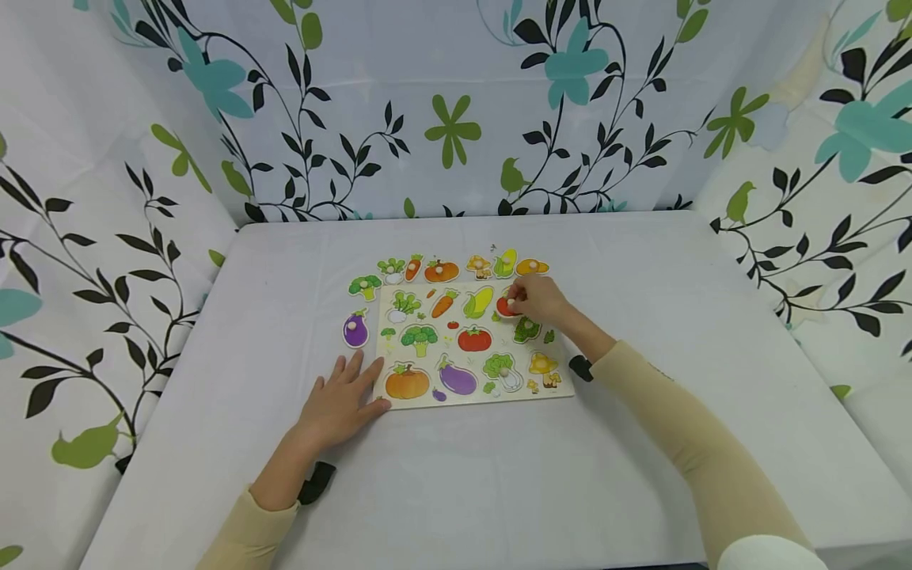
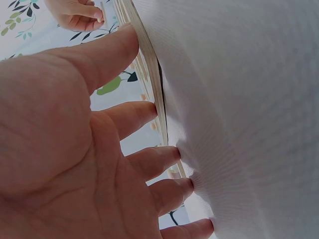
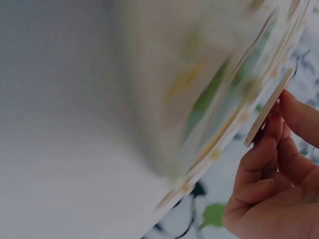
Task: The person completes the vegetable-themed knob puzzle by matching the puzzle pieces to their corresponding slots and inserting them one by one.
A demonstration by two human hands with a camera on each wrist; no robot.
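Observation:
A flat wooden vegetable puzzle board (image 1: 466,400) lies on the white table, printed with vegetable pictures. My left hand (image 1: 340,404) has its fingers spread and straight, its thumb and fingertips touching the board's left edge. The left wrist view shows the thumb (image 2: 117,52) against that wooden edge. Over the board's upper right part, my right hand (image 1: 537,299) pinches a red tomato puzzle piece (image 1: 506,307). In the right wrist view the thin wooden piece (image 3: 269,108) appears edge-on between thumb and fingers; its face is largely hidden there.
Loose pieces lie along the board's far and left sides: an eggplant (image 1: 355,329), a broccoli (image 1: 366,286), a carrot (image 1: 413,267), a pumpkin (image 1: 441,271), a corn (image 1: 505,263) and several others. Patterned cloth (image 1: 456,79) hangs behind the table and at both sides.

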